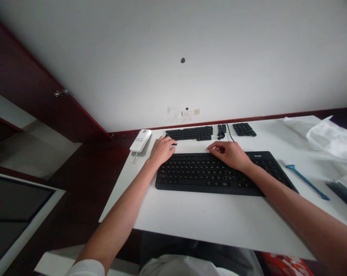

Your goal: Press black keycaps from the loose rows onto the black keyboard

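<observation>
A black keyboard base [195, 189] lies on the white table, its key positions showing without caps. Past its upper left corner is my left hand [161, 149], with a small black keycap [174, 144] between thumb and index fingertip. Over the right part of the base, my right hand [229, 154] has its fingers curled, thumb and index tips together at the base's upper edge. Whatever these tips may hold is too small to make out. Behind both hands lie loose black keycaps in groups: a wide block [190, 133], a narrow column [221, 131] and a square block [244, 129].
A white power bank [141, 140] with a cable lies at the table's left edge. On the right are a blue stick-like tool [307, 181], a dark flat object [343, 194] and white plastic bags [331, 138]. A wall with sockets [190, 112] stands behind.
</observation>
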The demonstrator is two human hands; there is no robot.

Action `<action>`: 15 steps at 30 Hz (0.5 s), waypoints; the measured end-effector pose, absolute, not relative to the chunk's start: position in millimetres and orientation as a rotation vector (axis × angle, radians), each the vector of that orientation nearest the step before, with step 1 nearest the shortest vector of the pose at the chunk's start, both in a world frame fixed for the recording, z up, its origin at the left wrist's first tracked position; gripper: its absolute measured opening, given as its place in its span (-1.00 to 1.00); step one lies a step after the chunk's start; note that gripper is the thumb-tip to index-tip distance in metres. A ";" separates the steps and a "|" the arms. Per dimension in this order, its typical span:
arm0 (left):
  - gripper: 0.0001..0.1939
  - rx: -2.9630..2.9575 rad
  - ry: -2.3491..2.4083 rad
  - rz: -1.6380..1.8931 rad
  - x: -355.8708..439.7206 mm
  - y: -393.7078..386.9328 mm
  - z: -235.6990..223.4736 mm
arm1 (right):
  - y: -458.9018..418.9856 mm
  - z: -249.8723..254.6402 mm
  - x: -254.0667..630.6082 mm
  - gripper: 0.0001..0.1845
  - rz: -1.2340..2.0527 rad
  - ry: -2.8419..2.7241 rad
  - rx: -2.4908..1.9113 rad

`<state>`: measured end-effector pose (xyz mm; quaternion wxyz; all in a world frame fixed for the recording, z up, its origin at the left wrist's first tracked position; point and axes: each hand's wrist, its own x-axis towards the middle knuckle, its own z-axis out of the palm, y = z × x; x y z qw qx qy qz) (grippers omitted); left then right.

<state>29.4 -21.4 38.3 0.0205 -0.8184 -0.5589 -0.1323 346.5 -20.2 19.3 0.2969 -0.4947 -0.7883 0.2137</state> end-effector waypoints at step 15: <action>-0.69 -2.587 -1.769 -0.457 14.0 -18.1 37.1 | -18.8 18.6 346.9 -0.74 0.591 -2.107 -1.334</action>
